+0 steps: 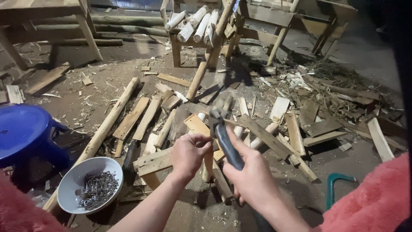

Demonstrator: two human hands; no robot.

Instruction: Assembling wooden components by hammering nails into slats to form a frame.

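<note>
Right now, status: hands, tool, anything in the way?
Right hand gripping hammer, head raised. Left hand pinched closed on wooden frame piece. Loose wood scraps crowd the floor ahead; bowl of nails at left.

Left grip (189, 152) pinched, right grip (249, 176) clenched

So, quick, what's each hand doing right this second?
Left hand: closed, fingertips pinched together over the wooden slat; whatever it pinches is too small to tell.
Right hand: closed around the dark handle of a hammer.
</note>
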